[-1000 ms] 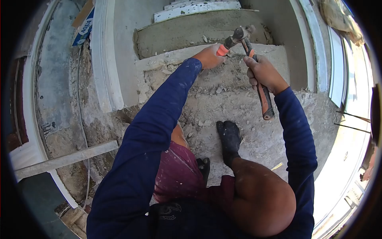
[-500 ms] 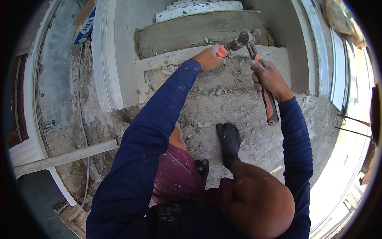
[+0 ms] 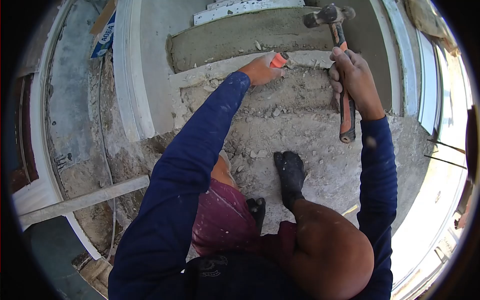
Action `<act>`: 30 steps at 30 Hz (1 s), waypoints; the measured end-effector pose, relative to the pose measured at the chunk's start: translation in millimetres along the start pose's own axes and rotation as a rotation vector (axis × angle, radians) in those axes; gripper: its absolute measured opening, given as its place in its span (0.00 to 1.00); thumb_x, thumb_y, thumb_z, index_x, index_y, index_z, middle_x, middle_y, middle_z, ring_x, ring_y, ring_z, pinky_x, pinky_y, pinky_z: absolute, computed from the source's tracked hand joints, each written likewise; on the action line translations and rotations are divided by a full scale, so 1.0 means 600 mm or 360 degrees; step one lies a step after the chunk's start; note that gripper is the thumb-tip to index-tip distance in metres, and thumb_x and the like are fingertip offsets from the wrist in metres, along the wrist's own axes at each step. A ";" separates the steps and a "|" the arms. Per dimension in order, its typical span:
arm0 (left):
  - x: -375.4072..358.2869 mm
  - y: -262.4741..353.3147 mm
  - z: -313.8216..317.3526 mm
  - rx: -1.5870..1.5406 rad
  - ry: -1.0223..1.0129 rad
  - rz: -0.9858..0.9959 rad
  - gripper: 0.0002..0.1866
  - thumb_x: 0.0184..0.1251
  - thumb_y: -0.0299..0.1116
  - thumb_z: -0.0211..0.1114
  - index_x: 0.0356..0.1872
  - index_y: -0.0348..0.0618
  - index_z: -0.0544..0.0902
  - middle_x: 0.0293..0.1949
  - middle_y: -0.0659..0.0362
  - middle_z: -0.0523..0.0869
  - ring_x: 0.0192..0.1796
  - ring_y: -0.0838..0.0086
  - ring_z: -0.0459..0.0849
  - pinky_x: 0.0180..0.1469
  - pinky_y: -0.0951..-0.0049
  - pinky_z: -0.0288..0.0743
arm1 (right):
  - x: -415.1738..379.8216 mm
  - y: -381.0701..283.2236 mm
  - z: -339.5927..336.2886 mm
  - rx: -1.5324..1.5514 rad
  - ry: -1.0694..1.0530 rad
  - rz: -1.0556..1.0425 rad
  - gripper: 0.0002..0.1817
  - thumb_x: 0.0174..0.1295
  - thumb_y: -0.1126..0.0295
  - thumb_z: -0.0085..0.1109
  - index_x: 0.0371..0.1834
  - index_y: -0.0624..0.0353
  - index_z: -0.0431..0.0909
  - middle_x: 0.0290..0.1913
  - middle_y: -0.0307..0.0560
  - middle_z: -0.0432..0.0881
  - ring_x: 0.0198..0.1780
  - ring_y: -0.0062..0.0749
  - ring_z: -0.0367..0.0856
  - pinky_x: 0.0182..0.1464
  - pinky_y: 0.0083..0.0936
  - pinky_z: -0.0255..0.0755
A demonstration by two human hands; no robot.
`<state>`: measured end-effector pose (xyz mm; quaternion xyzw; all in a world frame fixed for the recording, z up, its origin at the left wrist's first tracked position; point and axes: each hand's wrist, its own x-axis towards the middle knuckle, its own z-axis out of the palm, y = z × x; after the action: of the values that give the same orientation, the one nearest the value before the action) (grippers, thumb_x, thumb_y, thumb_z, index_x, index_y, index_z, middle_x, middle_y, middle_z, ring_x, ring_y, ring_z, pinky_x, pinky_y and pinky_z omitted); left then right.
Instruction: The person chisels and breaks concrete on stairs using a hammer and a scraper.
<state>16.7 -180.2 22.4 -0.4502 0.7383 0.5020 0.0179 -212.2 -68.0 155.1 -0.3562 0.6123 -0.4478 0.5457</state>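
Note:
My left hand (image 3: 260,70) grips an orange-handled chisel (image 3: 279,59) set against the edge of a rough concrete step (image 3: 295,90). My right hand (image 3: 352,80) holds a hammer (image 3: 340,35) with an orange and black handle, its dark head lifted up and to the right of the chisel, over the smooth mortar tread (image 3: 235,37) above. Chips of broken concrete lie on the step below the chisel. The chisel's tip is hidden by my left hand.
A white curved stair edge (image 3: 127,75) runs down the left. A grey plank (image 3: 85,200) lies at lower left. My foot in a black sock (image 3: 290,175) rests on the rubble-strewn lower step. A white railing (image 3: 425,85) borders the right side.
The hammer head was resting on the chisel's end; my right hand has now swung it up and to the right, away from the chisel. My left hand stays in place.

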 end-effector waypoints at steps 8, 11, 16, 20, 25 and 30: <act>0.010 -0.002 -0.005 0.0156 0.0078 0.0027 0.51 0.68 0.53 0.68 0.78 0.29 0.51 0.63 0.41 0.79 0.62 0.59 0.80 0.64 0.68 0.72 | 0.010 0.086 0.023 -0.0237 -0.0328 0.0351 0.17 0.78 0.57 0.49 0.34 0.58 0.65 0.21 0.37 0.69 0.17 0.22 0.68 0.21 0.25 0.70; 0.001 -0.001 0.004 0.0169 0.0058 0.0025 0.51 0.68 0.54 0.67 0.78 0.28 0.52 0.66 0.39 0.77 0.67 0.55 0.77 0.68 0.67 0.68 | -0.009 0.034 0.010 -0.0129 -0.0134 0.0157 0.18 0.78 0.57 0.48 0.34 0.58 0.65 0.20 0.37 0.69 0.17 0.22 0.68 0.21 0.24 0.70; -0.033 0.022 0.004 0.0011 0.0030 0.0019 0.48 0.69 0.52 0.66 0.78 0.30 0.55 0.66 0.38 0.76 0.69 0.53 0.75 0.70 0.66 0.66 | 0.005 0.015 0.034 0.0567 0.0587 -0.0317 0.18 0.79 0.57 0.47 0.34 0.58 0.66 0.21 0.37 0.69 0.17 0.21 0.68 0.20 0.23 0.69; -0.009 0.012 -0.003 0.0115 0.0081 0.0120 0.46 0.69 0.51 0.66 0.77 0.31 0.57 0.66 0.38 0.76 0.69 0.53 0.75 0.70 0.66 0.66 | 0.015 0.090 0.025 -0.0178 -0.0322 0.0372 0.16 0.79 0.57 0.47 0.35 0.56 0.67 0.22 0.37 0.70 0.16 0.21 0.68 0.17 0.23 0.69; -0.026 0.024 0.000 0.0048 -0.0014 -0.0006 0.44 0.69 0.49 0.66 0.77 0.31 0.58 0.64 0.40 0.78 0.67 0.55 0.78 0.67 0.65 0.69 | -0.011 0.045 0.012 0.0237 -0.0013 0.0146 0.16 0.78 0.56 0.49 0.35 0.56 0.67 0.22 0.36 0.70 0.16 0.21 0.69 0.18 0.23 0.69; -0.020 0.017 0.001 0.0112 0.0043 0.0052 0.45 0.69 0.49 0.66 0.77 0.30 0.58 0.61 0.40 0.80 0.64 0.55 0.79 0.66 0.65 0.70 | 0.003 0.115 0.028 -0.0078 -0.0256 0.0500 0.16 0.77 0.57 0.51 0.35 0.56 0.67 0.22 0.36 0.71 0.16 0.20 0.68 0.19 0.22 0.67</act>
<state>16.5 -171.0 35.5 -0.4438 0.7629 0.4698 0.0155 -192.5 -48.5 89.8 -0.3040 0.6255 -0.3121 0.6473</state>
